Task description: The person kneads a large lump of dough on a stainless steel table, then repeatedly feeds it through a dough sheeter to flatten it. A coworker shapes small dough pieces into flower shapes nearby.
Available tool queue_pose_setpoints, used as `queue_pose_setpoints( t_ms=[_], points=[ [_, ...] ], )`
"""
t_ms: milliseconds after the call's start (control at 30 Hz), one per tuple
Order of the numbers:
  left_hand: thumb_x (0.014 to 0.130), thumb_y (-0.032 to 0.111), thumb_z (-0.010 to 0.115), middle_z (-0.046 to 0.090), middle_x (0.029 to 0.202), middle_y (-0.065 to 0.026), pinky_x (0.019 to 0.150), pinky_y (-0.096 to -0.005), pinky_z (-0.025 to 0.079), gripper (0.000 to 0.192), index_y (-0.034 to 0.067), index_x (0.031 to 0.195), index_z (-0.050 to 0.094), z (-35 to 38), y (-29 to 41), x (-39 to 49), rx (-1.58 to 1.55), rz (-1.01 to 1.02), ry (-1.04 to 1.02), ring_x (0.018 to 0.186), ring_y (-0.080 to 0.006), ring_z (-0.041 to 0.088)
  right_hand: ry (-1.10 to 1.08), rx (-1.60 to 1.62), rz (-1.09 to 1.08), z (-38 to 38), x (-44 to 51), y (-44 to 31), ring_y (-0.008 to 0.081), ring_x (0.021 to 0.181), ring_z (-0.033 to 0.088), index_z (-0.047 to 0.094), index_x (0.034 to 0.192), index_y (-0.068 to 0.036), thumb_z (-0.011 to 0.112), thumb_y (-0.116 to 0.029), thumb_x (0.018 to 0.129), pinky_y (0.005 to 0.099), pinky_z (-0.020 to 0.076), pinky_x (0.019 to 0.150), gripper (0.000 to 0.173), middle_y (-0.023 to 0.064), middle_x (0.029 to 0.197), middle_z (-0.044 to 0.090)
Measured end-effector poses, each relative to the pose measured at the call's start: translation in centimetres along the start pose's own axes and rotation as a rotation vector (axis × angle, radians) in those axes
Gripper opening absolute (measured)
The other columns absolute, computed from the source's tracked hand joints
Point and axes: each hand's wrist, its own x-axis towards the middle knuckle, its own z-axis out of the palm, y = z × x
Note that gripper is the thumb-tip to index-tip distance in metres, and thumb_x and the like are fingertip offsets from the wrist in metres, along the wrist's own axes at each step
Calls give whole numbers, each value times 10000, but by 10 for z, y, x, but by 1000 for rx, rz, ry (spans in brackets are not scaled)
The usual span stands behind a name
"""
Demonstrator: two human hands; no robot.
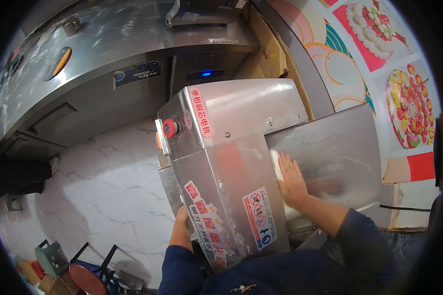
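A stainless-steel dough sheeter (pixel 243 155) with a red emergency stop button (pixel 171 128) stands right before me. On its right side, my right hand (pixel 292 181) lies flat, fingers extended, on a strip of white dough (pixel 277 162) at the edge of the housing. The dough also shows below the palm, on the metal feed tray (pixel 328 158). My left hand (pixel 182 215) is at the machine's left side, by a metal outlet plate (pixel 171 184). The housing hides most of its fingers, so what it touches cannot be made out.
A floury steel worktop (pixel 133 33) runs across the back, bearing a metal cup (pixel 71 25) and a scraper with a yellow handle (pixel 62 62). Stools, one with a round red seat (pixel 86 280), and a green plastic one (pixel 51 257) stand lower left. A black cable (pixel 406 208) runs at right.
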Motion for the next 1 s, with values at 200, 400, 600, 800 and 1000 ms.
queue_pose_setpoints(
  t_ms=[200,400,600,800,1000],
  points=[
    [842,239,759,683,1138,-132,830,-402,554,562,-23,1291,547,-13,25,-80,246,197,79,986,-274,675,142,308,36,37,-1,-7,405,1455,244,170,1517,58,449,-177,977,478,176,1194,651,259,1563,259],
    [755,164,847,715,988,-124,736,-367,548,435,-9,1113,673,-5,66,-165,494,414,376,833,-232,685,433,622,-86,-5,-53,-33,386,1436,299,163,1524,43,450,-218,1004,437,219,1181,650,247,1550,302],
    [757,170,849,718,975,-136,737,-360,535,414,-32,1073,675,-11,78,-256,630,643,590,815,-225,681,371,568,-113,-48,-110,-56,385,1398,363,172,1527,33,482,-240,1001,449,265,1158,668,244,1538,326],
    [760,119,841,706,938,-151,703,-355,529,381,-73,1035,660,-17,82,-348,476,858,562,779,-220,671,486,728,-140,-46,-148,-51,344,1351,436,142,1544,4,485,-180,1005,442,310,1129,665,224,1524,366],
    [793,182,793,693,906,-125,638,-335,517,376,-91,1011,656,67,94,-477,647,996,584,727,-189,652,525,972,-81,-38,-183,-33,336,1279,510,165,1542,-1,499,-198,1006,437,346,1100,662,226,1474,436]
  ],
)
